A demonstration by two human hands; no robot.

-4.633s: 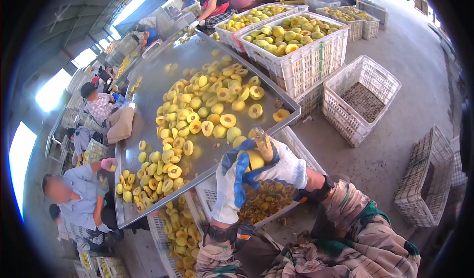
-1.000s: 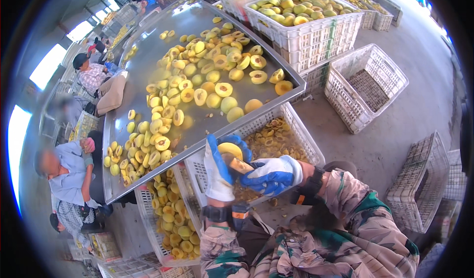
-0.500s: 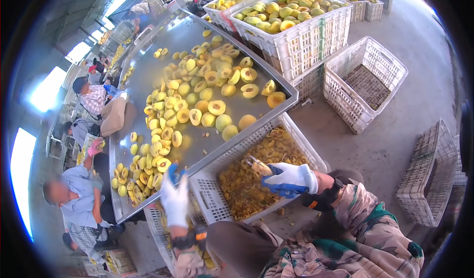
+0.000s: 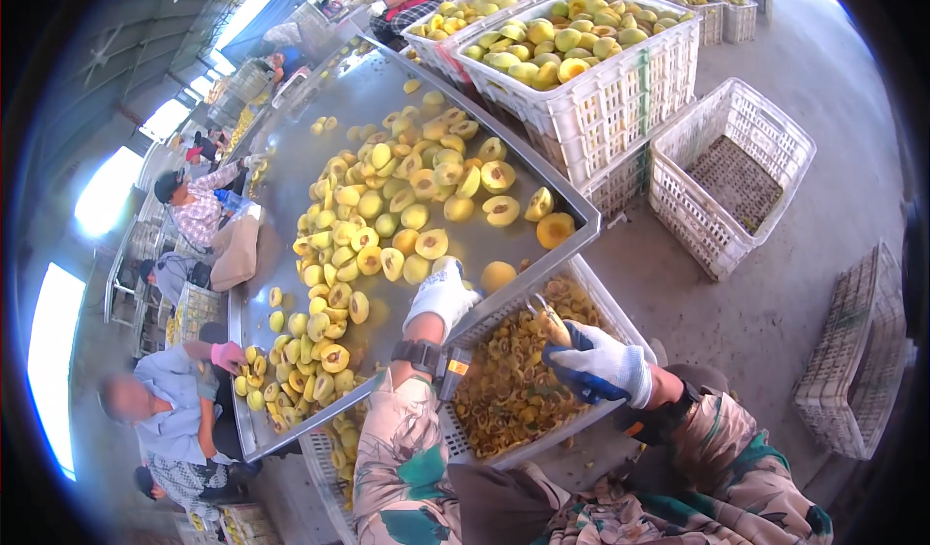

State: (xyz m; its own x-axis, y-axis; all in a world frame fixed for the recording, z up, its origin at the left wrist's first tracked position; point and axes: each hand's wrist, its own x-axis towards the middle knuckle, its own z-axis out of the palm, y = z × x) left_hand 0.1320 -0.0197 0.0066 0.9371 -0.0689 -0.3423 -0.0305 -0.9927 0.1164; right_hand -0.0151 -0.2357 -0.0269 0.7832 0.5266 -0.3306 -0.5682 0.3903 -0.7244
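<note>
My left hand [image 4: 441, 295], in a white glove, reaches onto the metal table [image 4: 291, 196] near its front edge, fingers spread over the yellow halved fruit [image 4: 407, 220]; a whole yellow fruit [image 4: 498, 276] lies just right of it. My right hand [image 4: 593, 363], gloved white and blue, is closed on a small coring tool [image 4: 548, 320] above the white crate of pits and scraps [image 4: 504, 380]. A watch sits on my left wrist.
Two stacked white crates of whole yellow-green fruit [image 4: 572, 51] stand beyond the table. An empty white crate [image 4: 731, 172] sits on the concrete floor at right, another [image 4: 857, 351] further right. Several people [image 4: 160, 414] work along the table's left side.
My hands held a fruit together over the scrap crate. My left hand then let go, swung out left and now reaches up onto the table; the right hand keeps the tool.
</note>
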